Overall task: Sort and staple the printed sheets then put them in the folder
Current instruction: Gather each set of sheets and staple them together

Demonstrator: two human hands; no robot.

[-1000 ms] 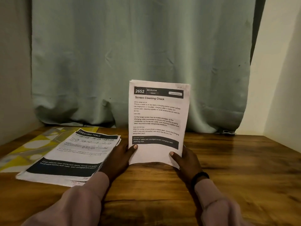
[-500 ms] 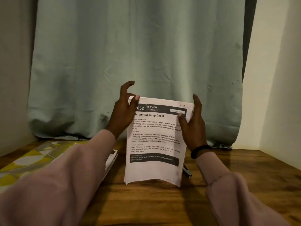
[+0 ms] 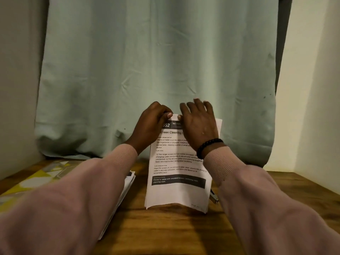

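Your left hand (image 3: 150, 122) now pinches the top edge of the upright white printed sheets (image 3: 176, 172) while your right hand (image 3: 199, 126), fingers spread loosely, has slid across that edge, squaring them for stapling.

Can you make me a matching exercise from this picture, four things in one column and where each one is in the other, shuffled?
Things:
1. held sheets
2. stapler
3. second paper stack
4. beaded bracelet

Places:
A. on the right wrist
B. upright on the table, bottom edge resting on the wood
C. lying flat, mostly hidden under the left sleeve
D. peeking out behind the upright sheets' lower right edge

Pairs: 1-B, 2-D, 3-C, 4-A
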